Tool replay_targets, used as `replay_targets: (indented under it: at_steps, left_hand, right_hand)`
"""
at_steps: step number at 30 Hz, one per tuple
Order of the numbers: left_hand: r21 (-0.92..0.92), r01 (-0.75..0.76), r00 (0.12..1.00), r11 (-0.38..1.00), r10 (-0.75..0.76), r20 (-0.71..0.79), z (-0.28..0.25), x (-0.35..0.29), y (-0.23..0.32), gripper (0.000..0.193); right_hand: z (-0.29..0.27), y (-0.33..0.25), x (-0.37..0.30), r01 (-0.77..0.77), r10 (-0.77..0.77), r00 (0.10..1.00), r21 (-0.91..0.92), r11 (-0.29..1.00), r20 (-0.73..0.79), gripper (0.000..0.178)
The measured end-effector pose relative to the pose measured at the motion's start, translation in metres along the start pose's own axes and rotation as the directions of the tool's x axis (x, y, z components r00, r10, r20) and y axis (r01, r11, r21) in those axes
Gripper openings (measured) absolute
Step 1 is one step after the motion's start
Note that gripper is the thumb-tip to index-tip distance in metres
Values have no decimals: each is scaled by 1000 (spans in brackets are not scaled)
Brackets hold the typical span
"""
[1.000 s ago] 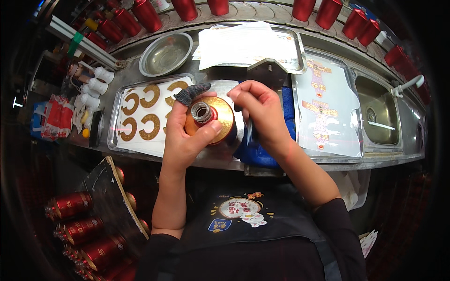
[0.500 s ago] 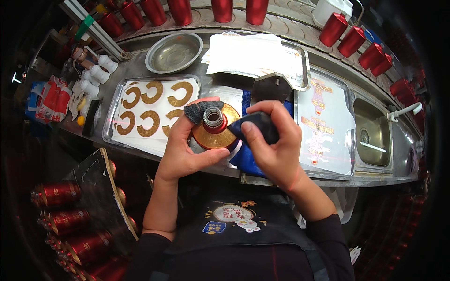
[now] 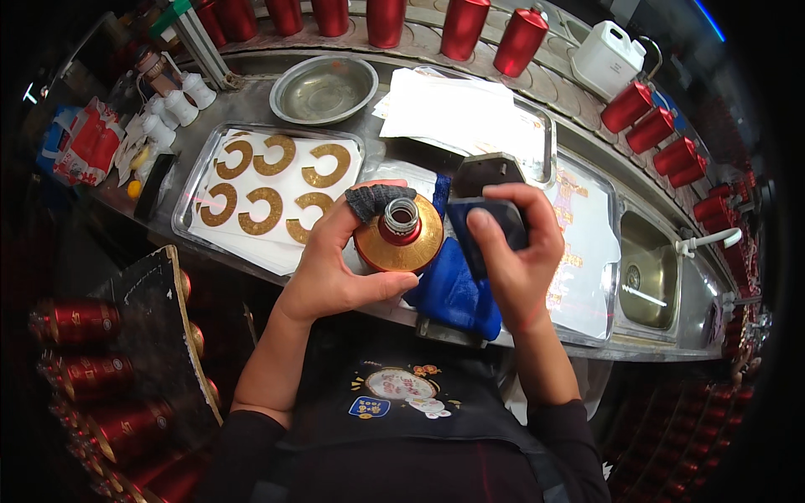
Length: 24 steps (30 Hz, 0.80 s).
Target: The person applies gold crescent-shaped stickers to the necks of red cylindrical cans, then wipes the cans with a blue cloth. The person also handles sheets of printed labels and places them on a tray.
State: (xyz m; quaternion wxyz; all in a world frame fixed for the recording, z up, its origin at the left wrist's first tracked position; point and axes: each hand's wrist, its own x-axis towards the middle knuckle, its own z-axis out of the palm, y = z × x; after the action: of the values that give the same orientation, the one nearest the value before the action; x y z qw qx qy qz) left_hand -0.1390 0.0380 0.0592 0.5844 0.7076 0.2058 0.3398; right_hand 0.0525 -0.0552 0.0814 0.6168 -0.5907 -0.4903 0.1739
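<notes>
A red bottle with a gold shoulder (image 3: pixel 423 241) and a bare threaded glass neck stands upright in my left hand (image 3: pixel 331 268), fingers and thumb curved round its side. A dark grey knit cover (image 3: pixel 375 199) wraps fingers of that hand by the neck. Just right of the bottle, my right hand (image 3: pixel 530 260) pinches a dark, flat-sided scraper-like block (image 3: pixel 488 222) between thumb and fingers; a gap separates it from the gold shoulder. Blue cloth (image 3: pixel 459 295) lies below and between the hands. Behind the right hand is a dark many-sided block (image 3: pixel 486 173).
At left, a metal tray (image 3: pixel 182 214) holds gold C-shaped stickers (image 3: pixel 262 211) on white sheets. A metal bowl (image 3: pixel 324 90) and stacked papers (image 3: pixel 449 109) are behind. Right are a sticker-sheet tray (image 3: pixel 608 251) and sink (image 3: pixel 650 272). Red bottles (image 3: pixel 465 27) line the conveyor (image 3: pixel 562 80).
My right hand has drawn the dark block off the gold shoulder, to the right. The view has shifted, and more of the blue cloth shows.
</notes>
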Motion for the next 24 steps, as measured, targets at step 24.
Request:
replay_targets:
  at_steps: [24]
  left_hand:
    - [226,-90,969,970,137,-203,19,-4,-1,66]
  right_hand:
    - [1,-20,-4,671,-597,730,-186,717,332,29]
